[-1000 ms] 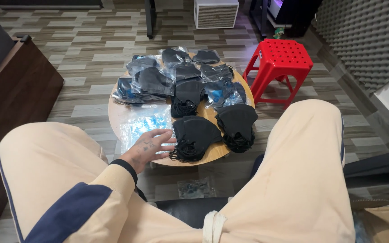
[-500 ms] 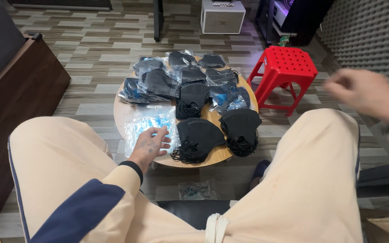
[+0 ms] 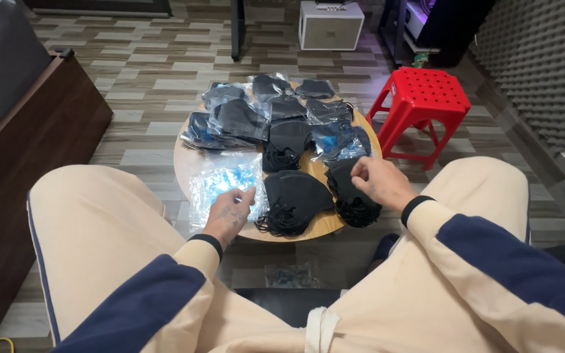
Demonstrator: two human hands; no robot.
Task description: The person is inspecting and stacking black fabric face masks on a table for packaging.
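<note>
Black fabric face masks lie loose in two small stacks on the near edge of a round wooden surface, and both hands are down among them. The right hand rests on the right-hand stack of masks, fingers curled loosely with the tips on the top mask, not visibly clamped around anything. The left hand lies flat with fingers spread on a clear plastic pack of light blue masks, pressing it rather than gripping. Between the two hands sits the second loose stack, its thin ear loops spilling toward the surface's near rim. Beyond the hands, further black masks in clear bags cover the far half of the surface. These masks look very light and soft, folding easily; they should lift with a light pinch at the folded edge or centre ridge, while the loops seem likely to tangle if pulled. The plastic packs look slick and crinkly, best taken at an edge or corner. A red plastic stool stands on the floor beyond the right hand.
</note>
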